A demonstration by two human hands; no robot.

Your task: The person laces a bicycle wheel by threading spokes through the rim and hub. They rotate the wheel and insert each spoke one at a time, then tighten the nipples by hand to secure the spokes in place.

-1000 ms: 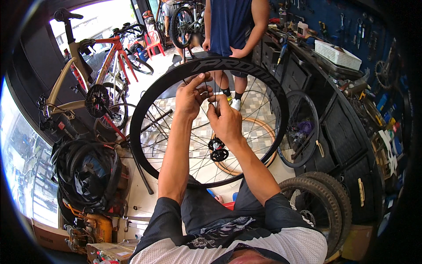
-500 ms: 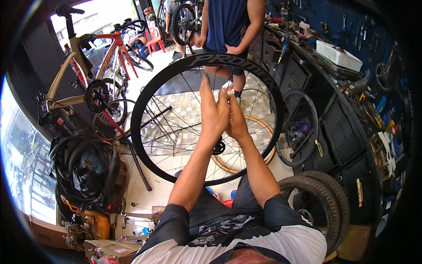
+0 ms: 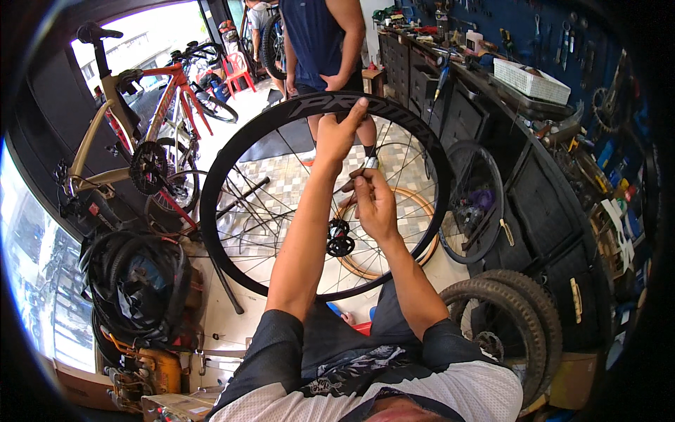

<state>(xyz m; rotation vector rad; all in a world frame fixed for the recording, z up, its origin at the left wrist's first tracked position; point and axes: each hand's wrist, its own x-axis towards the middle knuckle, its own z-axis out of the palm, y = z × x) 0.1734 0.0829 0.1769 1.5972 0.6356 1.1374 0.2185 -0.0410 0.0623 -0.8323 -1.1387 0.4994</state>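
A black deep-rimmed bicycle wheel [image 3: 232,162] stands in front of me, its thin spokes running to a black hub [image 3: 340,238]. My left hand [image 3: 336,139] is at the top of the rim, thumb laid over the rim's face; its other fingers are mostly hidden, and it appears to grip the rim there. Lower down, my right hand [image 3: 376,209] is among the spokes, right of and above the hub. Its fingers are curled and pinched together, and whatever is between them is too small to make out.
Beyond the wheel stands a person in a dark blue top [image 3: 313,42]. Bike frames [image 3: 151,105] are at left, above a heap of black tyres [image 3: 133,274]. Knobby tyres [image 3: 524,316] and a bare rim [image 3: 500,204] lean at right, beside black cabinets [image 3: 548,204]. A tan tyre [image 3: 422,200] lies behind the wheel.
My hands, pressed together before the spokes earlier, have parted. The left has risen to the rim; the right has dropped lower with fingers curled. The standing person appears farther left.
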